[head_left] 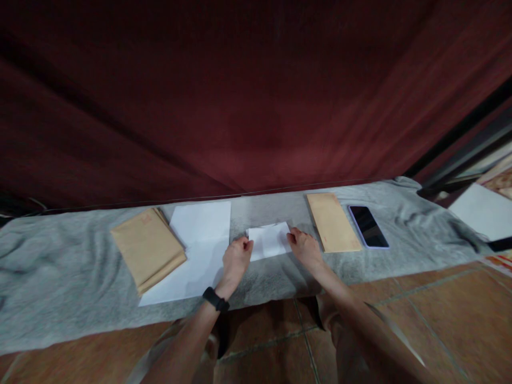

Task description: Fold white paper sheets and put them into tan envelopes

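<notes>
Between my hands is a folded sheet of white paper (269, 241), low over the grey cloth. My left hand (237, 257) pinches its left edge, thumb and fingers pressed together. At the opposite edge my right hand (304, 246) grips the paper the same way. Just right of that hand lies a brown envelope (333, 223). To the left, larger white sheets (204, 245) lie flat, partly covered by a stack of brown envelopes (147, 244).
A phone (368, 227) with a purple edge lies right of the single envelope. Grey cloth (60, 272) covers the long surface. Behind it hangs a dark red curtain (256, 106). Tiled floor (440, 320) shows in front, and a white panel (484, 210) stands at the far right.
</notes>
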Demonstrator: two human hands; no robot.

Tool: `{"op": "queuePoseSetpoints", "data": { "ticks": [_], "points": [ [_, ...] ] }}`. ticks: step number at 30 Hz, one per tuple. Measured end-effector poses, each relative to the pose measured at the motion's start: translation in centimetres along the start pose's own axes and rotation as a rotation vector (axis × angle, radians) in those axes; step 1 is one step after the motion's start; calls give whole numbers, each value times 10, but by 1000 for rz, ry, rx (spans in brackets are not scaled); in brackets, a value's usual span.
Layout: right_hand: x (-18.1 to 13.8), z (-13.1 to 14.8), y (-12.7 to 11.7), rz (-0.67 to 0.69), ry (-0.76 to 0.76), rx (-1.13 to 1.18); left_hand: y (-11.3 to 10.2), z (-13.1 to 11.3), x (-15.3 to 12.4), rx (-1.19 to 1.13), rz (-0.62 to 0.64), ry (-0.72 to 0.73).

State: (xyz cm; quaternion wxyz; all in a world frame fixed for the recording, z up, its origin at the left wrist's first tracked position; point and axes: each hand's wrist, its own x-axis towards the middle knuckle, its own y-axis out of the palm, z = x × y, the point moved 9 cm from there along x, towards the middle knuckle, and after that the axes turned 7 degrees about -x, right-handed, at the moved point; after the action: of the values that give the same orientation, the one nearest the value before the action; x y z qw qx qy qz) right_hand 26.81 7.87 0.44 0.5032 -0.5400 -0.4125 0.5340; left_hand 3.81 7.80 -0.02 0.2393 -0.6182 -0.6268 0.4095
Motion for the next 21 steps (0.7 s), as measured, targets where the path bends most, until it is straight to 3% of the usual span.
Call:
{"op": "queuePoseSetpoints", "data": {
  "ticks": [21],
  "points": [
    [-1,7,1,-101,-43,-106,0,-1,-2,149,-9,-21]
  ]
}}
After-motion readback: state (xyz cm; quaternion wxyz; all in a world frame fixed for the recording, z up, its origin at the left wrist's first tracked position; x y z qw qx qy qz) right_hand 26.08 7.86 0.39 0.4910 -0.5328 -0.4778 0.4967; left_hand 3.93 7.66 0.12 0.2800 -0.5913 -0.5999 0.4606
